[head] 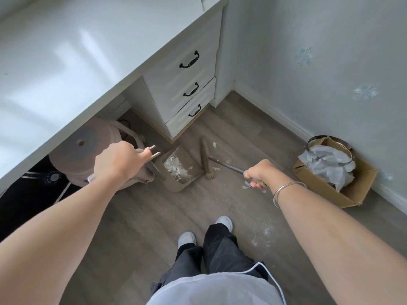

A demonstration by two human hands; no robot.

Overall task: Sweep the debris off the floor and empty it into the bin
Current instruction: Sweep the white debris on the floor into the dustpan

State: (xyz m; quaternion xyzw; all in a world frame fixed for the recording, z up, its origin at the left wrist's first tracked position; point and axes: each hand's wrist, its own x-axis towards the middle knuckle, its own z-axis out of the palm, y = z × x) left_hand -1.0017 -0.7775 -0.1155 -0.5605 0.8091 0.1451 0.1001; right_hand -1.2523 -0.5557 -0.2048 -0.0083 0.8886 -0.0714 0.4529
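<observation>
A brown dustpan stands on the grey wood floor in front of the drawers, with white debris lying inside it. My left hand grips the top of the dustpan's metal handle. My right hand grips the metal handle of a straw broom, whose head stands at the dustpan's right edge. A few white scraps lie on the floor under my right hand, and more beyond the broom. White dust marks the floor near my right foot.
A bin lined with a clear bag sits in a cardboard box against the right wall. A white desk with a drawer unit fills the left. A round stool stands under the desk. My feet are below.
</observation>
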